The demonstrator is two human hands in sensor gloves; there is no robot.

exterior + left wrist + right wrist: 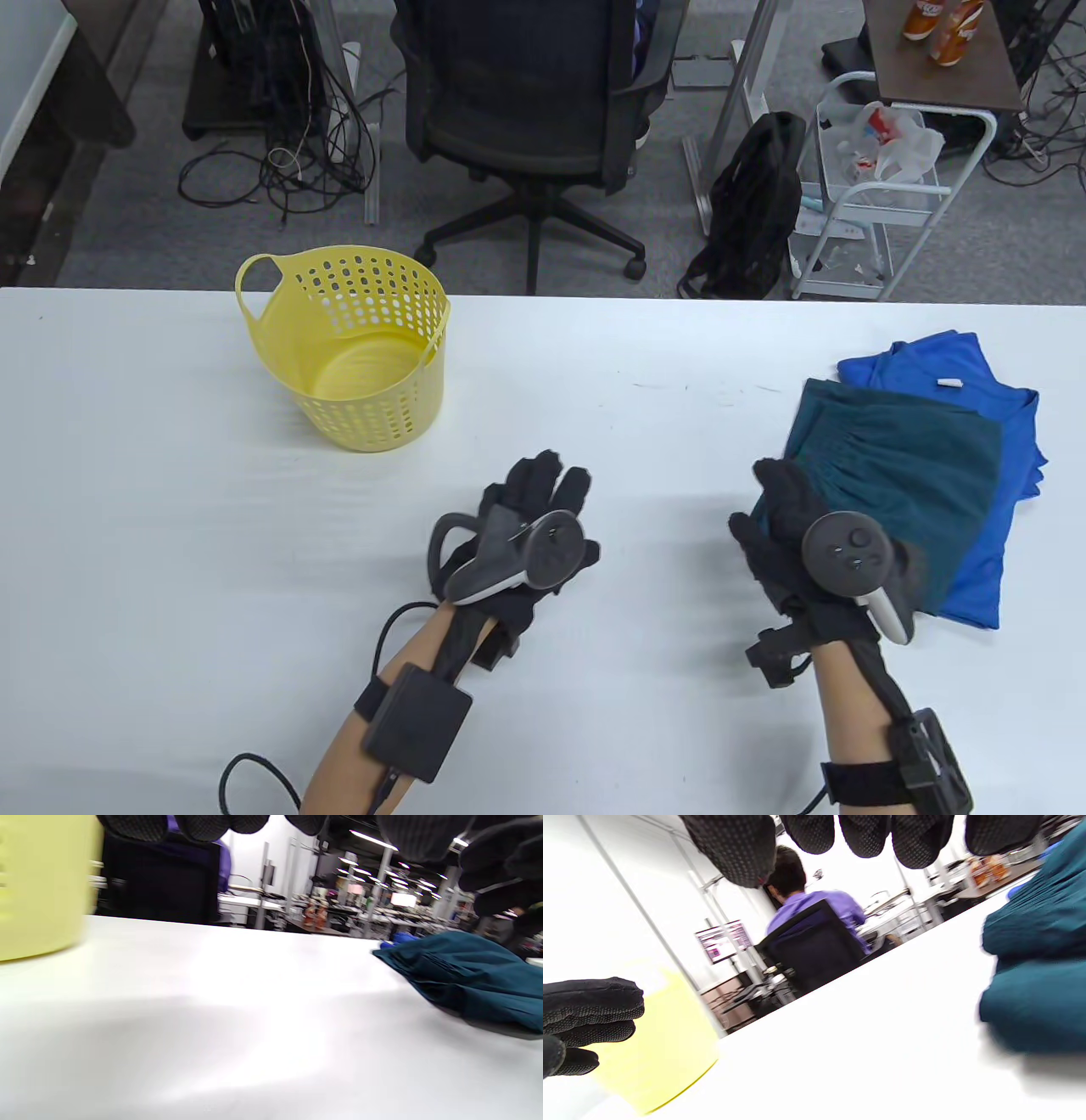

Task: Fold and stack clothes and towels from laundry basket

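teal garment (899,475) | folded, atop blue shirt (993,399) | beside right hand (806,543)

Overhead table view; both low wrist views sharing the yellow basket (348,348).

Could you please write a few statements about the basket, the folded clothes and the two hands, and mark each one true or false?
1. The yellow laundry basket stands upright with nothing visible inside. True.
2. The teal garment lies under the blue garment. False: the teal one lies on top of the blue one.
3. The left hand holds a towel. False: it holds nothing and is above bare table.
4. The right hand is at the near left edge of the teal garment. True.
5. The folded stack sits inside the basket. False: it lies on the table, well to the basket's right.
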